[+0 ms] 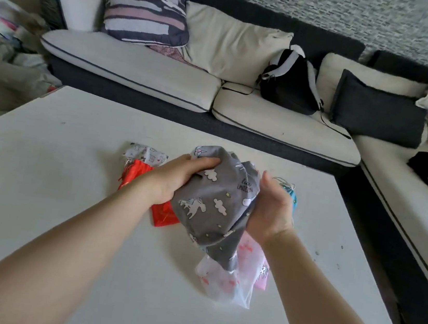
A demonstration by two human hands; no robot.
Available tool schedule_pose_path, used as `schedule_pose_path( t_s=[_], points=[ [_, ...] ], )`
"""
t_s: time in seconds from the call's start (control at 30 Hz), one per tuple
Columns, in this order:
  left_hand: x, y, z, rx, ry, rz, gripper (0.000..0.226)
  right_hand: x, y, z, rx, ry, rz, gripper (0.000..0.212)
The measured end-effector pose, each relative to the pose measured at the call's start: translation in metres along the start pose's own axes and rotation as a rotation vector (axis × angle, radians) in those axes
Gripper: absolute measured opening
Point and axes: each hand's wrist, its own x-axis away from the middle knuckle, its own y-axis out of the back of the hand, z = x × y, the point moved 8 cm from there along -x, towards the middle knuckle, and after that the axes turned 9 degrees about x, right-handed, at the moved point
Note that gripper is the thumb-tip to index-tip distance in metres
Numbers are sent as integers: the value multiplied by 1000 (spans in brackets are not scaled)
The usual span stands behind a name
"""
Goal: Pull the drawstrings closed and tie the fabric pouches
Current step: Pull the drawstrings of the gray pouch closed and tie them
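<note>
The grey unicorn-print pouch (pixel 215 203) is held up above the counter (pixel 66 197), bunched between both hands. The left hand (pixel 178 179) grips its upper left side, fingers (pixel 204 162) curled together over the top fold of cloth. The right hand (pixel 271 210) cups the pouch's right edge, palm turned inward, thumb up; its fingers are tucked behind the fabric, so how they lie cannot be told. The pouch's lower corner hangs down below both hands.

Under that hanging corner, below the right hand's wrist, lie a pink pouch (pixel 261 266) and a sheer white pouch (pixel 218 282) on the counter. Beneath the left hand's wrist lies a red pouch (pixel 164 213), and beyond it a white printed pouch (pixel 148 153). Just past the right hand's knuckles a blue pouch (pixel 293 199) peeks out. Well beyond the fingers stands a sofa (pixel 164 73) with cushions and a black backpack (pixel 288 84).
</note>
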Motion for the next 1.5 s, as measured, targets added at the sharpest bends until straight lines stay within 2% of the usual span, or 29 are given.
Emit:
schedule_pose_path(
  t_s=[0.1, 0.13, 0.2, 0.27, 0.4, 0.53, 0.63, 0.7, 0.8, 0.87, 0.93, 1.0, 1.1, 1.17, 1.27, 1.3, 1.4, 1.47, 1.5],
  points=[
    [7, -35, -24, -25, -119, 105, 18, 9, 3, 25, 75, -29, -68, 49],
    [8, -40, -29, -52, -143, 105, 19, 8, 5, 29, 176, -37, -103, 47],
    [11, -53, -33, -124, -187, 68, 15, 15, 13, 36, 335, -35, -195, 27],
    [14, -64, -27, -193, -219, 35, 14, 26, 24, 37, 403, -44, -264, 16],
    [22, -76, -17, -154, -243, -35, 16, 49, 49, 31, 366, -86, -450, 46],
    [29, -85, -24, -37, -304, -48, 24, 63, 53, 20, 280, -229, -432, 43],
    [31, -92, -30, 79, -313, -25, 31, 68, 42, 20, 369, -257, -341, 38],
    [32, -90, -36, 101, -308, -45, 36, 69, 34, 25, 506, -216, -304, 16],
    [34, -81, -42, 82, -295, -119, 47, 68, 35, 42, 660, -97, -373, 27],
    [39, -71, -41, -10, -263, -223, 51, 69, 38, 53, 650, -39, -437, 25],
    [47, -69, -43, -175, -260, -259, 44, 73, 41, 61, 556, -6, -479, 28],
    [53, -83, -42, -254, -246, -95, 35, 76, 41, 64, 479, 16, -470, 29],
    [59, -106, -42, -356, -202, 152, 41, 76, 36, 61, 491, -11, -462, 24],
    [58, -114, -40, -422, -175, 198, 38, 73, 36, 53, 528, -55, -463, 20],
    [58, -124, -45, -514, -249, 175, 5, 68, 35, 51, 547, -58, -428, 26],
    [56, -122, -50, -546, -296, 136, 15, 67, 35, 55, 557, -44, -432, 26],
    [57, -110, -71, -577, -442, 0, 19, 70, 43, 75, 771, 49, -511, 21],
    [58, -99, -86, -732, -553, -110, 21, 72, 43, 91, 1157, 139, -529, 16],
    [58, -96, -91, -912, -600, -154, 23, 74, 39, 97, 1395, 169, -501, 17]
  ],
)
